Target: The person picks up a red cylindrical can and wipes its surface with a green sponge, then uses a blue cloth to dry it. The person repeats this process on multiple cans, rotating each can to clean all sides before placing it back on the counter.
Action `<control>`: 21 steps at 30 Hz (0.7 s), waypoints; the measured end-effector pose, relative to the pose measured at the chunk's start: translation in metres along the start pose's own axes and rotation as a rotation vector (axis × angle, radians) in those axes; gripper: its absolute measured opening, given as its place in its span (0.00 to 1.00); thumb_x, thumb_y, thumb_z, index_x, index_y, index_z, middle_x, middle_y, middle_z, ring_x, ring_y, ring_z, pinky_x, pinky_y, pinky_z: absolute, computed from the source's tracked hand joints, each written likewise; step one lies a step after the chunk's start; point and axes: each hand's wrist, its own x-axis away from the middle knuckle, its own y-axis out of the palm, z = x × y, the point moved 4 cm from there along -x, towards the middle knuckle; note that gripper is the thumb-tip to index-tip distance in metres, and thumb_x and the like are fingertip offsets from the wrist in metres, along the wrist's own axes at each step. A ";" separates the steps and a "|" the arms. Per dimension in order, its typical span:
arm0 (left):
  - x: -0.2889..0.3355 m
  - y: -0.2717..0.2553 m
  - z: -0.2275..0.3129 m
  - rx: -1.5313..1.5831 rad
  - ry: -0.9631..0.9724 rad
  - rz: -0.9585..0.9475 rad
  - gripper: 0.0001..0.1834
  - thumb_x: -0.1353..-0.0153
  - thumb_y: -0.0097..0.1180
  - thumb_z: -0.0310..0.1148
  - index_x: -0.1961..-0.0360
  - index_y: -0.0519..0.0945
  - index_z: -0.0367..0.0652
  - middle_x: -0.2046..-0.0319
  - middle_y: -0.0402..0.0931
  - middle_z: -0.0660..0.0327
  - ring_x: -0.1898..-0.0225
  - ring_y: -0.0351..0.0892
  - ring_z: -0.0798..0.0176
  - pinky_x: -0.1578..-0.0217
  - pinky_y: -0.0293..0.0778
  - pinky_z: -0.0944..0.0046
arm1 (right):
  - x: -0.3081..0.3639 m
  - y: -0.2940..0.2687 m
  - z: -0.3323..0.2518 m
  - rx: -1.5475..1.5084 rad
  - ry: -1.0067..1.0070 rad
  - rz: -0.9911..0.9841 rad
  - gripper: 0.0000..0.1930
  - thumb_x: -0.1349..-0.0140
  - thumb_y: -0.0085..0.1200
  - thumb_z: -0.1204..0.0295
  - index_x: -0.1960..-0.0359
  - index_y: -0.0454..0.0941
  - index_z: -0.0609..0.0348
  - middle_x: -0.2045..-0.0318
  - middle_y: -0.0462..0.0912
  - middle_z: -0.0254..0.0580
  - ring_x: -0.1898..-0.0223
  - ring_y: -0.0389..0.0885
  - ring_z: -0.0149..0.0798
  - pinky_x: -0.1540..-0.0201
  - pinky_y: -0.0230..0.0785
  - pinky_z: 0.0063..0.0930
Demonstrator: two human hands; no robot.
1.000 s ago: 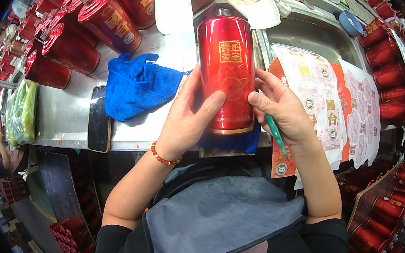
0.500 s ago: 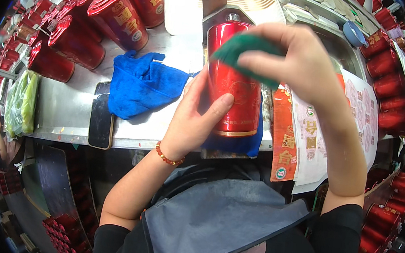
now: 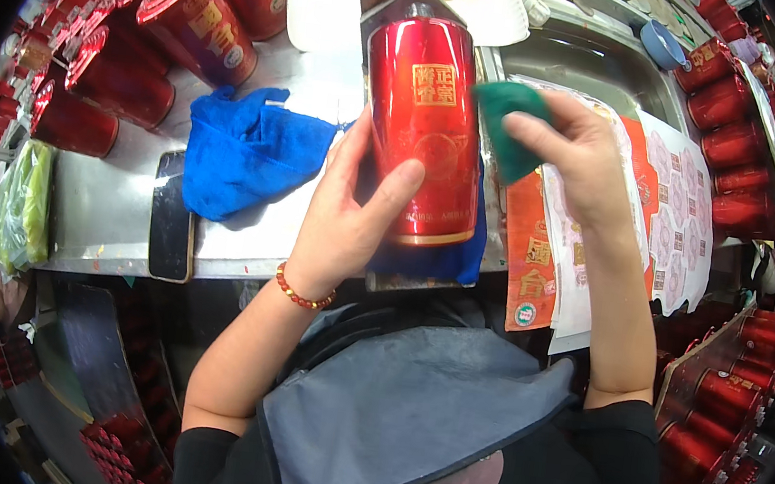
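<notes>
A glossy red bottle (image 3: 428, 141) with a gold square label and a gold band at its base lies tilted in front of me, its bare threaded neck pointing away. Its base end is over a folded blue cloth (image 3: 442, 263). My left hand (image 3: 354, 200) grips the bottle's left side, thumb across the front; the fingers behind are partly hidden. A green scouring pad (image 3: 515, 132) is pinched in my right hand (image 3: 574, 153), just right of the bottle. The pad's left edge is close to the bottle; I cannot tell whether it touches.
Left of the bottle are a crumpled blue cloth (image 3: 249, 155) and a phone (image 3: 173, 218). Several red bottles (image 3: 200, 25) stand at the far left. Printed label sheets (image 3: 553, 213) lie at right beside a metal sink (image 3: 609, 62). A blue bowl (image 3: 663, 46) sits beyond.
My right hand has moved the green pad off the bottle's front to its right side, uncovering the gold label. The left hand keeps its hold; the whole view has shifted slightly.
</notes>
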 end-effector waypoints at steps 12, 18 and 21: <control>-0.001 0.000 -0.001 0.070 -0.001 0.001 0.43 0.32 0.63 0.47 0.26 0.61 0.33 0.34 0.65 0.47 0.31 0.65 0.55 0.31 0.61 0.57 | 0.013 -0.001 0.001 0.054 -0.023 -0.093 0.15 0.37 0.67 0.73 0.51 0.85 0.67 0.64 0.88 0.37 0.64 0.84 0.25 0.60 0.78 0.19; 0.011 -0.013 0.002 -0.522 0.390 -0.152 0.76 0.57 0.79 0.62 0.22 0.42 0.32 0.28 0.52 0.38 0.24 0.48 0.41 0.26 0.50 0.48 | 0.027 0.021 -0.047 0.684 -0.693 0.044 0.17 0.50 0.68 0.80 0.55 0.89 0.56 0.65 0.86 0.34 0.62 0.80 0.34 0.57 0.71 0.27; 0.012 -0.007 0.004 -0.671 0.509 -0.053 0.72 0.57 0.81 0.51 0.24 0.45 0.27 0.31 0.59 0.35 0.29 0.59 0.37 0.29 0.55 0.46 | 0.080 0.050 -0.059 0.910 -0.820 -0.157 0.21 0.58 0.68 0.81 0.57 0.90 0.52 0.72 0.81 0.32 0.64 0.73 0.39 0.57 0.65 0.33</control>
